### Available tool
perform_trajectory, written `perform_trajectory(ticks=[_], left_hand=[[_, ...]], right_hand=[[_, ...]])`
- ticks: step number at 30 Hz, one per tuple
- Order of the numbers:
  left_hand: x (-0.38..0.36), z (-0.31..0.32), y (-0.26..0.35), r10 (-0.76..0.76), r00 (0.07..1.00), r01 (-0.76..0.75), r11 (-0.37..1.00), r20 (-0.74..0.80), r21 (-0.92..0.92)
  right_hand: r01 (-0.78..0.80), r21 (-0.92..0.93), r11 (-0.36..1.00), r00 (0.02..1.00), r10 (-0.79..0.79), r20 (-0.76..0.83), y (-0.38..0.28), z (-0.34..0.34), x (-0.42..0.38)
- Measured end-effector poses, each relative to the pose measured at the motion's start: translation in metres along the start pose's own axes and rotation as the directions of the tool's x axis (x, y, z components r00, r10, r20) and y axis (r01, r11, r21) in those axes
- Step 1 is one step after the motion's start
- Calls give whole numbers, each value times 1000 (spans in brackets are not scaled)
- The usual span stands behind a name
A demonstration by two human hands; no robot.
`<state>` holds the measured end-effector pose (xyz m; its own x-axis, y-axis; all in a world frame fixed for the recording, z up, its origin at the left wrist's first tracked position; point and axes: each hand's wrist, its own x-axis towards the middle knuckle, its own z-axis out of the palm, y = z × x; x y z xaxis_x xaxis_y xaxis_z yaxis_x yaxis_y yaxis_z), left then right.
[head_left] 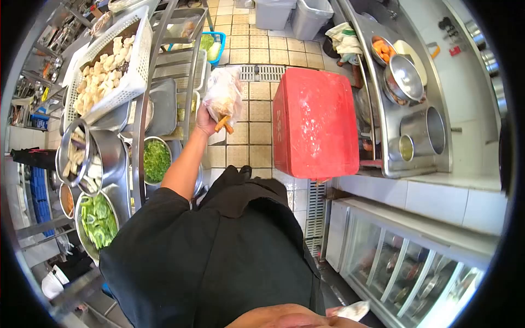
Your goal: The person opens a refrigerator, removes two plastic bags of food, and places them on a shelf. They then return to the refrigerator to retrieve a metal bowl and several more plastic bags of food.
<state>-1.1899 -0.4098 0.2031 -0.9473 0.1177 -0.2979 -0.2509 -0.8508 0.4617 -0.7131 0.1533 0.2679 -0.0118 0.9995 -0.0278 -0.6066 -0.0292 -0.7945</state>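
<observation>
My left hand (204,121) is closed on a clear plastic bag (223,93) of pale, frosty food, held out over the tiled floor. Orange-brown sticks (224,126) poke from the bag's near end beside my fingers. To the right of the bag stands a large red bin (314,120) with a wet-looking top. My right hand does not show. A small white object (354,310), too unclear to name, appears at the bottom edge beside my body.
Metal racks on the left hold a white basket (143,54) of pale food pieces, chopped greens (157,161) and leafy greens (97,218). On the right are a steel counter (391,158) with bowls and pots and a glass-front fridge (404,262). Grey bins (273,13) stand ahead.
</observation>
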Motion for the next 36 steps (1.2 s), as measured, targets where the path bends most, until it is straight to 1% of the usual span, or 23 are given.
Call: perform_trajectory(ticks=[3,6,8,9,10,11,12,13,15,17,18,21,22,24,26,27,28,30,31,32,33,35,36], left_hand=[[40,-18,25,60,997,-61,998,-53,-15],[81,-23,45,130,982,-123,991,-137,58],[114,-43,55,106,990,-100,992,-88,75],[137,-52,60,107,994,-106,994,-39,31],[150,-45,68,136,990,-135,990,-21,39],[169,-50,73,128,991,-127,991,-34,33],[183,-52,81,138,990,-135,986,-26,103],[198,-48,89,112,992,-110,993,-52,43],[227,-46,106,108,988,-108,994,-113,6],[249,-41,126,155,969,-160,987,-194,-13],[259,-38,133,165,956,-177,984,-241,-27],[279,-28,162,193,955,-205,978,-226,-27],[289,-35,170,187,965,-203,977,-182,-72],[306,-43,182,257,933,-276,960,-252,-45],[324,-47,192,300,901,-320,947,-313,-13],[339,-65,197,326,899,-346,938,-293,-15],[352,-82,197,338,897,-360,932,-286,-28],[366,-74,210,318,910,-332,943,-268,-9],[378,-94,215,260,913,-295,953,-313,-70],[388,-110,220,207,926,-244,966,-316,-83],[397,-109,227,206,916,-258,960,-344,-112],[418,-126,229,246,843,-337,935,-478,-113],[423,-122,229,266,836,-361,925,-481,-116]], right_hand=[[-188,-67,980,977,193,87,76,70,-24],[-361,-125,924,910,379,170,158,143,-50],[-476,-140,868,842,496,214,224,193,-69],[-541,-141,829,798,558,228,259,218,-78],[-596,-151,789,751,613,245,295,245,-87],[-641,-156,752,706,657,266,329,271,-95],[-679,-170,715,660,695,287,359,299,-102],[-712,-182,678,613,727,311,390,330,-109],[-774,-231,590,498,792,352,440,390,-125],[-813,-299,500,372,840,395,482,450,-141],[-823,-331,461,312,855,415,501,478,-150],[-825,-447,345,111,875,471,550,568,-182],[-816,-490,307,38,874,484,565,596,-195],[-785,-574,234,-103,864,492,595,646,-221],[-745,-644,172,-222,847,483,623,685,-246],[-724,-675,143,-273,839,471,637,701,-257],[-700,-704,122,-313,834,455,650,713,-264],[-650,-754,92,-368,830,418,677,737,-276],[-626,-775,80,-385,833,397,690,748,-280],[-599,-798,63,-403,837,369,702,759,-286],[-571,-819,47,-417,843,339,713,769,-288],[-520,-854,7,-444,852,278,736,789,-294],[-506,-863,-8,-458,850,261,751,803,-299]])
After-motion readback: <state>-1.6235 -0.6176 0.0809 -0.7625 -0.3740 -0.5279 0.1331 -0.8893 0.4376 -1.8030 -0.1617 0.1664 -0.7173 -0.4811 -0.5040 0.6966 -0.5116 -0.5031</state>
